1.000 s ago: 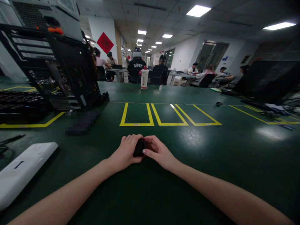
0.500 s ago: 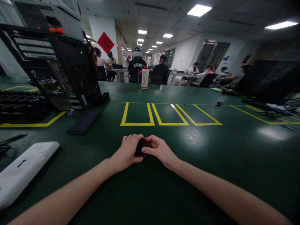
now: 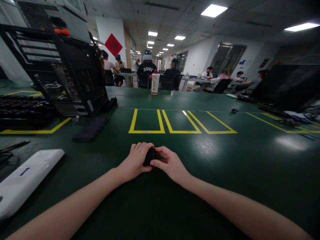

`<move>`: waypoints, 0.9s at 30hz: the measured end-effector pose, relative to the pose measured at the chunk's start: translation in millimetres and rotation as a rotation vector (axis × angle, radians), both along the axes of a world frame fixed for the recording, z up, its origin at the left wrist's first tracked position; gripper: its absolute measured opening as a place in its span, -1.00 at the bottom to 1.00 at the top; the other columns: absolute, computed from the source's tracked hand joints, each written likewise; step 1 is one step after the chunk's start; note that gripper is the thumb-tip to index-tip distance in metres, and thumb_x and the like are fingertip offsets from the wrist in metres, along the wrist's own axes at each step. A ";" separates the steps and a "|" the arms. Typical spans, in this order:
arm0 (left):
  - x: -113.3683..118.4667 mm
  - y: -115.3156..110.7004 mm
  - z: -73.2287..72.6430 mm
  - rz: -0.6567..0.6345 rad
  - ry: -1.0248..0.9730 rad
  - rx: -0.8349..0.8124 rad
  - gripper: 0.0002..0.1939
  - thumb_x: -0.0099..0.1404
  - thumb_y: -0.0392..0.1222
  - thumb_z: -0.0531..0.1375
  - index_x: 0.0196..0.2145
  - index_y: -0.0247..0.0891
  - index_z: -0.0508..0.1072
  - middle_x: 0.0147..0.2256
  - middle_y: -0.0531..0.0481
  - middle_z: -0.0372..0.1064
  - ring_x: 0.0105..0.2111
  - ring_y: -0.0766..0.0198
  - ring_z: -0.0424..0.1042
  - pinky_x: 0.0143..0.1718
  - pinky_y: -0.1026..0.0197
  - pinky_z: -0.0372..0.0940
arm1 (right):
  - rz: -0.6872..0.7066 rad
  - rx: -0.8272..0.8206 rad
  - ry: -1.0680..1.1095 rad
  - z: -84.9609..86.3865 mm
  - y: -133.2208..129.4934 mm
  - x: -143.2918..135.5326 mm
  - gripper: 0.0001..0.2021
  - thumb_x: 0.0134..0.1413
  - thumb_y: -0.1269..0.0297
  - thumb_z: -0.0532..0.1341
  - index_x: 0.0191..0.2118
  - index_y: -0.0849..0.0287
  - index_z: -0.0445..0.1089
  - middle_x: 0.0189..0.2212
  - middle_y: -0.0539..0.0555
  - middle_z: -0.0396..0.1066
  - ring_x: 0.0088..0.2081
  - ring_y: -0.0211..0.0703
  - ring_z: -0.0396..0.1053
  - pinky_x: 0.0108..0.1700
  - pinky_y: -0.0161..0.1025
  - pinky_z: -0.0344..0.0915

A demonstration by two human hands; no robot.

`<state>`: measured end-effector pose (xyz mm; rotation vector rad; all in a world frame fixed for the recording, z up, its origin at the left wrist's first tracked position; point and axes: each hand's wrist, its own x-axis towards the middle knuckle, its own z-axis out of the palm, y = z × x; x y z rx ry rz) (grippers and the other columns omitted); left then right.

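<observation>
A small black object (image 3: pixel 149 156), dark and block-like, is between my two hands over the green table (image 3: pixel 160 206); its kind does not show. My left hand (image 3: pixel 136 157) is wrapped over its left side and top, hiding much of it. From the right, my right hand (image 3: pixel 171 163) grips the object's edge, thumb in front and fingers behind. Beyond the hands, yellow tape outlines (image 3: pixel 146 132) mark the tabletop.
At left stand an open black computer case (image 3: pixel 75 76), a blurred dark flat item (image 3: pixel 90 129) and a white oblong device (image 3: pixel 31 178). A white cup (image 3: pixel 155 84) stands at the far edge. To the right is a black monitor (image 3: pixel 287 86). Several people sit at tables beyond.
My right thumb has slid slightly down and left along the black object. My left hand keeps its hold, and the view has shifted very slightly.
</observation>
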<state>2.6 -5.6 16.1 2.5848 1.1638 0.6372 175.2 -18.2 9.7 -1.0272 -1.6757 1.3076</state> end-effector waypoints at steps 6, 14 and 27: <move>0.1 0.6 -0.1 -0.005 -0.010 0.000 -0.47 0.08 -0.19 0.21 -0.03 -0.24 0.08 -0.14 -0.10 0.22 -0.16 0.11 0.22 -0.16 0.07 0.09 | -0.011 -0.035 0.023 -0.4 -0.5 0.6 -0.79 0.08 0.23 0.09 -0.16 0.15 0.28 -0.18 0.05 0.32 -0.14 -0.18 0.32 -0.10 -0.15 0.30; -1.5 0.4 0.6 -0.010 -0.026 -0.027 -0.47 0.10 -0.18 0.19 -0.01 -0.21 0.07 -0.11 -0.09 0.22 -0.14 0.10 0.23 -0.14 0.06 0.09 | -0.014 0.067 -0.122 -2.3 0.8 -1.3 -0.81 0.11 0.24 0.05 -0.15 0.13 0.22 -0.23 0.05 0.30 -0.17 -0.15 0.31 -0.12 -0.12 0.28; 0.4 2.3 0.6 -0.005 -0.028 -0.017 -0.46 0.07 -0.20 0.21 -0.02 -0.23 0.08 -0.13 -0.09 0.23 -0.15 0.10 0.23 -0.15 0.07 0.09 | 0.030 0.113 -0.091 1.4 1.2 -1.0 -0.87 0.14 0.21 -0.01 -0.22 0.10 0.15 -0.32 0.01 0.26 -0.28 -0.19 0.30 -0.29 -0.22 0.32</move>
